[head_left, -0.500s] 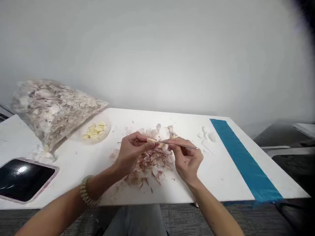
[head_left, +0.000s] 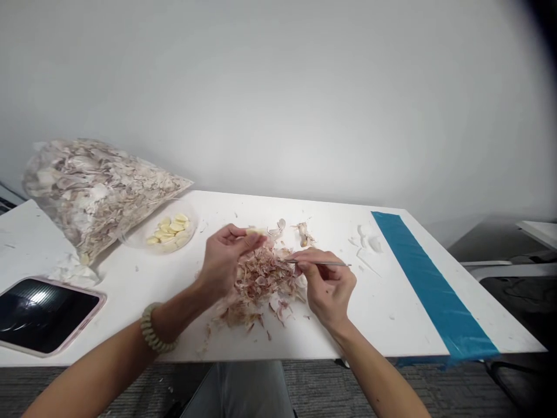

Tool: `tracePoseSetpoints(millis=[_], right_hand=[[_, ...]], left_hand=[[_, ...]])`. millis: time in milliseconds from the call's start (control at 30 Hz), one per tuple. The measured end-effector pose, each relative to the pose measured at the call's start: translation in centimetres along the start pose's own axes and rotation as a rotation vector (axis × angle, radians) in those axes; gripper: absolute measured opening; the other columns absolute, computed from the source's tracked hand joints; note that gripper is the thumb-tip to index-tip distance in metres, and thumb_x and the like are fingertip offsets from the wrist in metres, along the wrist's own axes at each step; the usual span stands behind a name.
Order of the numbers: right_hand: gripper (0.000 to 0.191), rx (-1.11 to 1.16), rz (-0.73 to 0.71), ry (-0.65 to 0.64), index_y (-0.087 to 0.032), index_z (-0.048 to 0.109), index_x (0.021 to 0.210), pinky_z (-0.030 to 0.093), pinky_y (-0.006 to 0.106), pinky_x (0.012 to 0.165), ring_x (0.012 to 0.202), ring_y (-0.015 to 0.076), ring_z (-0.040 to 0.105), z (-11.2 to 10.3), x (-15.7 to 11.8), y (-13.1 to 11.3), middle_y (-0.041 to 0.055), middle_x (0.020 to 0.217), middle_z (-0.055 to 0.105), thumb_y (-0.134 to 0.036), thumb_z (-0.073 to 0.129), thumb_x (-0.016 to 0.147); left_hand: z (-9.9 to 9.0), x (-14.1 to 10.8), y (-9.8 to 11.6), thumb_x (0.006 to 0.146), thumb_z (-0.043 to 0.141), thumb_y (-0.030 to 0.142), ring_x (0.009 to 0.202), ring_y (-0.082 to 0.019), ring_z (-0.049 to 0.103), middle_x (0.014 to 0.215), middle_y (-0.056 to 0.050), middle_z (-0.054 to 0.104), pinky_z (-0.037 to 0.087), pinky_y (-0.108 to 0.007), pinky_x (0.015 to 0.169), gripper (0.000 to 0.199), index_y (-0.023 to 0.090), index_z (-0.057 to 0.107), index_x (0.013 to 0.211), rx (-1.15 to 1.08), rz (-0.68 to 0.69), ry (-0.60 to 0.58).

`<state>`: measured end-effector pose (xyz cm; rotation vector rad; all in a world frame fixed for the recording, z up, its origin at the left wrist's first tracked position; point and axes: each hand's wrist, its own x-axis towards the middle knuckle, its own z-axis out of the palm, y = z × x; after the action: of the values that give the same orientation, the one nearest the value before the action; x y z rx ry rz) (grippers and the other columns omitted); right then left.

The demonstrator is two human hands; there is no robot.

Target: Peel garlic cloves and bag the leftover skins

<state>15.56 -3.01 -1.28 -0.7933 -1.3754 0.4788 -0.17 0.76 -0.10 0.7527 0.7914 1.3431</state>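
Between the thumb and fingers of my left hand (head_left: 224, 255) is a pale garlic clove (head_left: 255, 231), held above the table. My right hand (head_left: 328, 281) grips a thin metal tool (head_left: 319, 263) like a pen, its tip pointing left; the exact kind of tool cannot be made out. Tool and clove are apart. Under both hands lies a heap of reddish garlic skins (head_left: 265, 281). Just behind the heap sits part of a garlic bulb (head_left: 304, 233). Peeled cloves (head_left: 167, 228) rest in a clear round bowl (head_left: 191, 217) to the left.
A large clear bag of garlic skins (head_left: 100, 186) leans beside the bowl. A phone or tablet (head_left: 46, 313) and crumpled tissue (head_left: 73, 270) lie at the left. White skin pieces (head_left: 365, 238) and a strip of blue tape (head_left: 426, 278) are on the right of the white table (head_left: 152, 313).
My left hand has moved left and slightly up with the clove, away from the tool. My right hand has shifted a little left and down, still holding the tool.
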Motion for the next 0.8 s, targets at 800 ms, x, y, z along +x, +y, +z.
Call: tracePoseSetpoints(millis=[800], right_hand=[[0.029, -0.089, -0.187, -0.095, -0.022, 0.067, 0.099, 0.055, 0.037, 0.074, 0.086, 0.0189, 0.066, -0.16, 0.61, 1.00, 0.0042, 0.090, 0.070, -0.002, 0.059, 0.079]], left_hand=[[0.24, -0.18, -0.73, 0.068, 0.077, 0.025, 0.086, -0.011, 0.065, 0.091, -0.006, 0.070, 0.053, -0.018, 0.081, 0.018, 0.011, 0.066, 0.069, -0.030, -0.150, -0.135]])
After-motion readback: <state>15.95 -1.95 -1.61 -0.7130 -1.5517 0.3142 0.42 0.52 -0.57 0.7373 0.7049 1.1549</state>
